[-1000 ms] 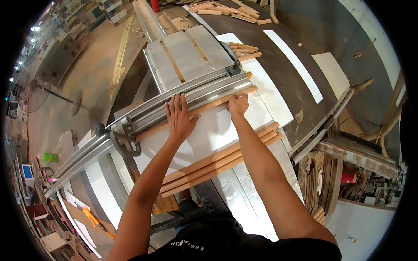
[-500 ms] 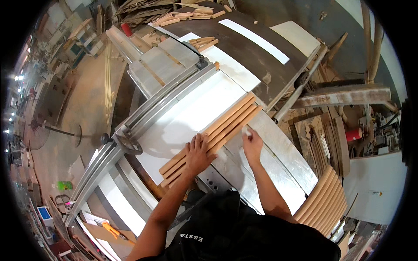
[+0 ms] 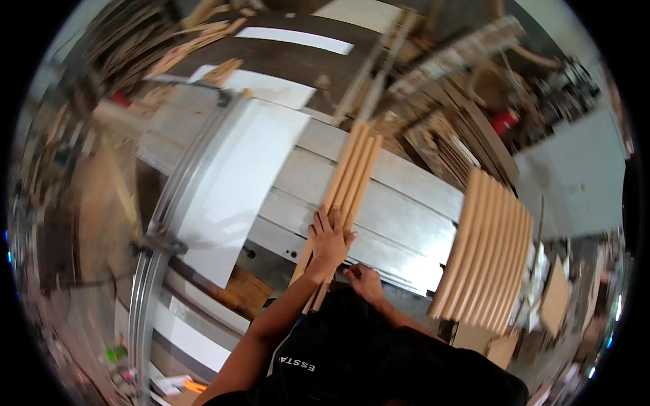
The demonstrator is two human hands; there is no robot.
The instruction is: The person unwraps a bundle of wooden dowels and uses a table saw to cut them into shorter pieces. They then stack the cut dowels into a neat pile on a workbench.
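Several long, light-brown wooden strips (image 3: 352, 179) lie side by side on the silvery metal table (image 3: 399, 203), their near ends reaching my torso. My left hand (image 3: 330, 240) rests flat across them, fingers spread on top and thumb at their right side. Just right of the strips' near part, by the table's near edge, is my right hand (image 3: 364, 279), its fingers curled closed. What those fingers hold, if anything, cannot be made out. A white board (image 3: 237, 183) lies left of the strips, apart from them.
A metal rail (image 3: 193, 169) runs along the white board's left side. At right stands a row of rounded wooden strips (image 3: 484, 250). Beyond the table are a dark surface (image 3: 284, 61) with a white strip (image 3: 298, 38) and stacked scrap boards (image 3: 443, 145).
My view has turned to the right. The strips have shifted off the white board to the right, under my left hand. My right hand has drawn back toward my body.
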